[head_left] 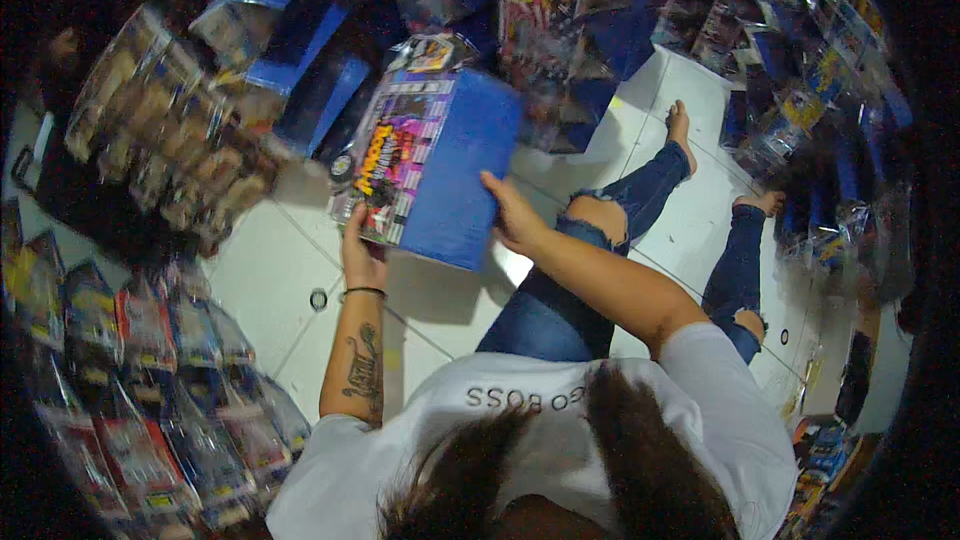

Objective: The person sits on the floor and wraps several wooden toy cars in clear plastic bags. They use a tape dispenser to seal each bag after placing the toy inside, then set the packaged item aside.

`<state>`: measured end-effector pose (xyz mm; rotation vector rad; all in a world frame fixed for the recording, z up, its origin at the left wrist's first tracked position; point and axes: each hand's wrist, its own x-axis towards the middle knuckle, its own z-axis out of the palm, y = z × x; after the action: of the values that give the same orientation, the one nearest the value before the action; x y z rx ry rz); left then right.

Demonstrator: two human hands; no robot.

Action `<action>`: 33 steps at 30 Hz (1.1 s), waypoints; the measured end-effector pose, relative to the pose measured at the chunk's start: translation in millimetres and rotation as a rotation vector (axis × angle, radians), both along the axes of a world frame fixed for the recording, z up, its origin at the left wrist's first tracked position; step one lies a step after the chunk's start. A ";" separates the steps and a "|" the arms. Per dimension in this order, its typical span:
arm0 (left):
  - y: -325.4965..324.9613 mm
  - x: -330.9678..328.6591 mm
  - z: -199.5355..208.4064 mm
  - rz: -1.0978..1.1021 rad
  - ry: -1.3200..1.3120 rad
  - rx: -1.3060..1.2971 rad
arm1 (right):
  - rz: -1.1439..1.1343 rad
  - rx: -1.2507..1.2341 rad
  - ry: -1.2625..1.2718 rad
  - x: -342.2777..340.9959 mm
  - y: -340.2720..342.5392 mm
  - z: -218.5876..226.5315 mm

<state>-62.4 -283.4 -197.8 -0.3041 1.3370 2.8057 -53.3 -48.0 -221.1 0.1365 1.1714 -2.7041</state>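
Observation:
Between my two hands is a blue package (462,165), tilted in front of me above the floor. One broad face is plain blue; the face beside it carries a purple, pink and yellow print under shiny clear plastic. My left hand (362,252) is closed on its lower left edge, thumb up against the printed face and the other fingers mostly hidden underneath. Against the right edge of the blue face, my right hand (515,215) grips with the thumb on top; its remaining fingers are out of sight behind.
Glossy packs (155,330) hang in rows at lower left, and plastic-wrapped goods (175,130) crowd the upper left. More blister packs (810,110) line the right side. My outstretched legs (560,290) lie over the white tiled floor (270,290). Small black rings (318,299) lie there.

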 end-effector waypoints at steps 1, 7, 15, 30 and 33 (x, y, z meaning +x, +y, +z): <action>-11.6 -29.2 -1.5 -0.037 0.065 -0.008 | 0.001 -0.003 0.066 -26.1 -7.1 -5.0; -78.9 -120.5 -31.5 -0.278 0.080 -0.498 | 0.055 0.262 -0.180 -68.5 -55.2 -20.0; -39.3 -60.4 -15.8 0.784 0.408 -1.390 | 0.142 1.013 0.495 75.2 133.0 0.7; 427.1 114.7 107.2 -0.197 1.643 -0.595 | -2.183 1.233 0.293 334.7 675.6 399.9; 418.7 125.6 108.1 -0.248 1.649 -0.622 | -2.229 0.842 0.592 336.2 668.0 420.5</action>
<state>63.2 135.3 -89.7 2.3348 1.9689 1.9225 283.0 619.9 199.4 1.7548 4.0649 -2.6949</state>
